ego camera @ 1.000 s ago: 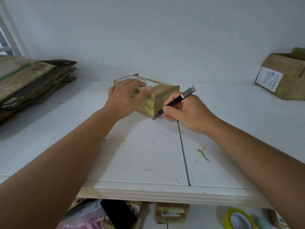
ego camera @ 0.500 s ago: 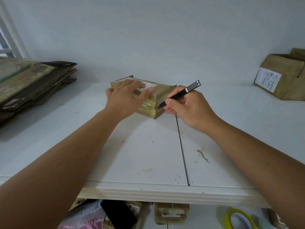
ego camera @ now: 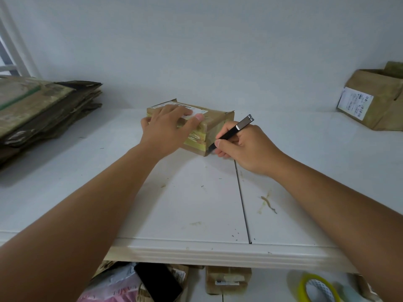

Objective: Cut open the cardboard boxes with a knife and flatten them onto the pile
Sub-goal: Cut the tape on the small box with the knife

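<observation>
The box (ego camera: 197,129) being worked lies flat near the middle of the white worktop (ego camera: 196,203), turned so one corner points toward the person, which puts its taped side face within easy reach of the blade. The left hand (ego camera: 168,127) lies on top of it with fingers spread and nearly straight, thumb down over the near edge; that looks like a press to stop the box sliding under the cut, not a grip. The right hand (ego camera: 244,147) pinches a slim black knife (ego camera: 231,132) like a pen, fingers curled round the shaft, metal cap end up and back, tip down against the lower part of the box's right-hand face close to the near corner. The blade itself is too small to make out, so whether it has bitten into the tape I cannot tell. The low angle suits running along a seam. The pile (ego camera: 41,107) of flattened cardboard sits at the far left against the wall, well apart from the box, leaving the centre free for cutting. Counted: one box under the hands, one knife, one pile, and one more box (ego camera: 375,101), with a white label, at the far right, probably waiting its turn. Below the worktop's front edge are a yellow tape roll (ego camera: 316,288), a dark phone-like slab (ego camera: 158,282), and at least one small carton (ego camera: 227,280) among other packaging.
</observation>
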